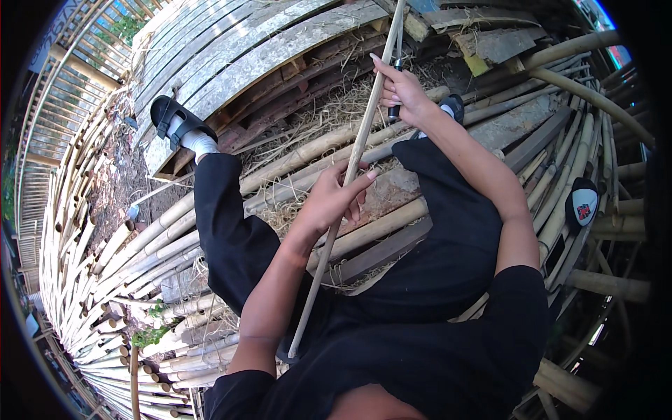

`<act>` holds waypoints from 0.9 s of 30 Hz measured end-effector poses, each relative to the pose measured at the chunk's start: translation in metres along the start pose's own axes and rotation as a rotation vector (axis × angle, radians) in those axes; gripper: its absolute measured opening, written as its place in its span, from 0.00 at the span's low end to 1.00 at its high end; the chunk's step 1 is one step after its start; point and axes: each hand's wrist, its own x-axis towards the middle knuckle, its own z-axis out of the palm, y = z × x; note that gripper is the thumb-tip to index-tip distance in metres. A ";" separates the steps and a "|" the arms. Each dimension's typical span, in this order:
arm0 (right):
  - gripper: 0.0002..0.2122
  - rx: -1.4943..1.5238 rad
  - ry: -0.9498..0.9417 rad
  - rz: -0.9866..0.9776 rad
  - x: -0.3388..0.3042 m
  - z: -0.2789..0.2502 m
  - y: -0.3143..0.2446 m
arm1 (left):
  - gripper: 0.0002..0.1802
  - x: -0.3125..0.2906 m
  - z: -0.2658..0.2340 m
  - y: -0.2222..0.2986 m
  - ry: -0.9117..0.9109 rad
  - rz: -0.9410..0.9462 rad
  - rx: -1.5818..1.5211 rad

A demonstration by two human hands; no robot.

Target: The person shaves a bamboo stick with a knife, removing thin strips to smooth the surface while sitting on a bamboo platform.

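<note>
A long, pale bamboo strip [366, 126] runs slantwise from the top of the view down to my lap. My left hand [336, 198] is closed around its middle, thumb lying across it. Farther up, my right hand [404, 91] grips the black handle of a knife [394, 112], and its index finger reaches to the strip. The knife's thin blade [400, 45] points away from me, close alongside the strip. Part of the handle is hidden by my right fingers.
A slatted wooden platform [231, 59] lies ahead, with my sandalled left foot [180, 124] on its edge. Bamboo poles [157, 245] are piled on the left and more lie at the right. Dry shavings [336, 105] cover the ground between. A black-and-white object [582, 204] rests at the right.
</note>
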 end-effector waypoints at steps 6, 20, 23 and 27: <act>0.12 -0.108 0.069 0.102 -0.005 -0.010 -0.001 | 0.14 0.017 -0.012 -0.023 0.085 -0.010 0.093; 0.20 -1.370 -0.532 -0.364 -0.046 -0.008 0.031 | 0.18 0.036 -0.028 -0.024 0.445 0.297 0.662; 0.18 -1.414 -0.468 -0.425 -0.039 -0.024 0.041 | 0.17 0.035 -0.019 -0.019 0.460 0.319 0.659; 0.23 -1.381 -0.178 -0.414 -0.001 -0.068 0.045 | 0.17 0.028 -0.018 -0.011 0.466 0.297 0.650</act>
